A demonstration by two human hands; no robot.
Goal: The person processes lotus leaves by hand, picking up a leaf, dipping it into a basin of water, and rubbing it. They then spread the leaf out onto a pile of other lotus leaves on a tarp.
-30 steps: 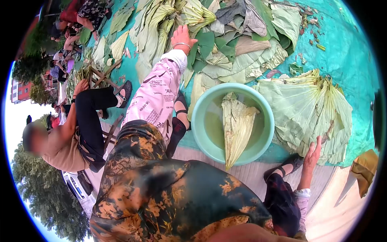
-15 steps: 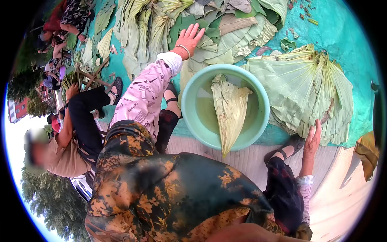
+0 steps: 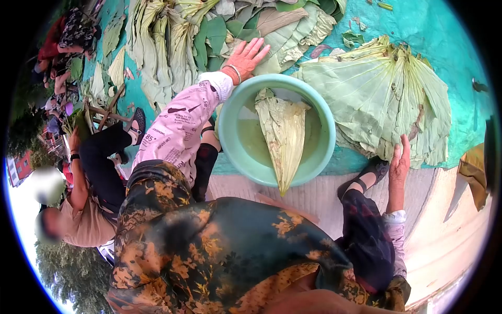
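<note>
My left hand [image 3: 247, 58], palm down with its fingers stretched out, is beside the upper left rim of a pale green basin [image 3: 224, 131], over large dried leaves [image 3: 272, 52]. Whether it touches them I cannot tell. One folded, fan-shaped leaf [image 3: 282, 136] lies in the basin's shallow water, its narrow tip resting over the near rim. To the right, a stack of broad pale leaves [image 3: 381, 99] is spread like a fan. At its lower edge is my right hand [image 3: 400, 162], seen edge-on, its fingers straight and nothing visible in it.
Bundles of leaves [image 3: 157, 47] lie at the upper left on a teal tarp [image 3: 460, 57]. A seated person [image 3: 89, 214] works at the left near a wooden frame [image 3: 108, 112]. A brown sheet-like object [image 3: 473, 175] stands at the far right. My feet flank the basin.
The view has shifted, so the basin and leaves appear further left and higher. My left hand has come closer to the basin's rim. My right hand stays by the leaf stack.
</note>
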